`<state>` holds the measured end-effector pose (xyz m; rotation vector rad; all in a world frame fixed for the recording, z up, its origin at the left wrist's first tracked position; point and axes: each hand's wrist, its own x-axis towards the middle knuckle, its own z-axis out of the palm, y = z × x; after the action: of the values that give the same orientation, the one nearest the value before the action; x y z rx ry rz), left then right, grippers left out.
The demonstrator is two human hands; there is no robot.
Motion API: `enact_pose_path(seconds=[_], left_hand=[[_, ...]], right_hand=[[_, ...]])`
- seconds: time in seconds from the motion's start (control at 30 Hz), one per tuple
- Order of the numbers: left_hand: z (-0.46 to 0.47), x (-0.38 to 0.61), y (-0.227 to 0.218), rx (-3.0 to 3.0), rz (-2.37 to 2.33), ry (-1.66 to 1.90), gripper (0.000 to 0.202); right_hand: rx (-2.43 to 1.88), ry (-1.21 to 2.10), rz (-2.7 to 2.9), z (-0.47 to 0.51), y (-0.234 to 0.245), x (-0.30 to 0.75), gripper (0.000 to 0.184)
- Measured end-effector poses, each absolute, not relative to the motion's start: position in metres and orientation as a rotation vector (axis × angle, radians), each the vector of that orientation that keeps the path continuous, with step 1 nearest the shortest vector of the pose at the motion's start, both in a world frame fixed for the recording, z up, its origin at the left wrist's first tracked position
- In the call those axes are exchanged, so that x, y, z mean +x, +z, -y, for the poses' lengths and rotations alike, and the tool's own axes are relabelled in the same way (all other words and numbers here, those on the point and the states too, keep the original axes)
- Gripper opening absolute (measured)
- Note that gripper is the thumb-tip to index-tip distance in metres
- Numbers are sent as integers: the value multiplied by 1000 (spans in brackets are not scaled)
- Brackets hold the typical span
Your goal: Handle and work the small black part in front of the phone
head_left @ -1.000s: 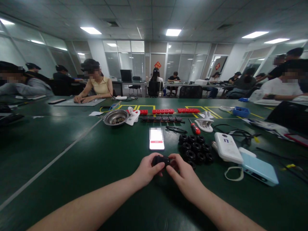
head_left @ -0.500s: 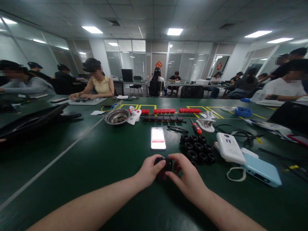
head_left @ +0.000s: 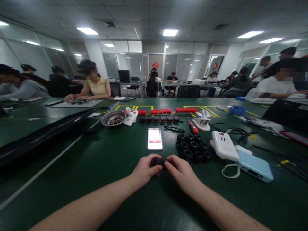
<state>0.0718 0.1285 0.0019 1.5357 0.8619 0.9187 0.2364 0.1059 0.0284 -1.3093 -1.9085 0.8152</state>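
- At the near side of a green bench (head_left: 103,154), we hold a black cylindrical part (head_left: 158,161) just above the surface, low in the middle of our view.
- Our left hand (head_left: 144,167) wraps around the part's left side, thumb in front; our right hand (head_left: 182,169) pinches its right end between thumb and fingers.
- Just beyond our hands lies a phone (head_left: 154,145), its screen lit.
- Right of the phone, near our right hand, black ring-shaped pieces (head_left: 194,145) sit clustered in rows, with a red-and-black screwdriver (head_left: 193,127) behind them.
- Farther back, a steel bowl (head_left: 107,117) holds small brass-coloured pieces (head_left: 117,122) and stands beside a white holder (head_left: 131,117).
- Three red strips (head_left: 161,111) line up behind a black segmented strip (head_left: 160,119).
- Across from us, a co-worker in a yellow top (head_left: 98,89) works over a grey mat (head_left: 89,104).
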Motion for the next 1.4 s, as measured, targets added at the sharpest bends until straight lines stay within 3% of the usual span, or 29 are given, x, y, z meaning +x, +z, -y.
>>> enact_pose_path(seconds=[0.07, 0.23, 0.4, 0.5, 0.67, 0.93, 1.07, 1.3, 1.4], left_hand=[[-133, 74, -3, 1410, -853, 905, 43], [-136, 77, -1, 1270, -901, 932, 37], [-129, 74, 7, 1465, -869, 992, 34], [-130, 74, 5, 1439, -854, 941, 36], [-132, 74, 3, 1309, -845, 941, 35], [-133, 73, 0, 1447, -859, 937, 34], [-136, 71, 0, 1415, -866, 917, 33], [-135, 73, 0, 1435, -856, 953, 34], [-138, 74, -2, 1372, -879, 930, 35]], right_hand=[[-1278, 756, 1949, -104, 29, 236, 13], [-1250, 703, 1964, -100, 27, 235, 37], [-1331, 864, 1908, -104, 24, 236, 23], [-1304, 791, 1957, -105, 25, 236, 14], [-1324, 655, 2000, -100, 28, 235, 36], [-1368, 703, 2040, -104, 29, 235, 14], [-1397, 627, 2011, -103, 28, 236, 33], [-1324, 696, 1976, -104, 26, 237, 18], [-1297, 658, 2002, -103, 26, 237, 28]])
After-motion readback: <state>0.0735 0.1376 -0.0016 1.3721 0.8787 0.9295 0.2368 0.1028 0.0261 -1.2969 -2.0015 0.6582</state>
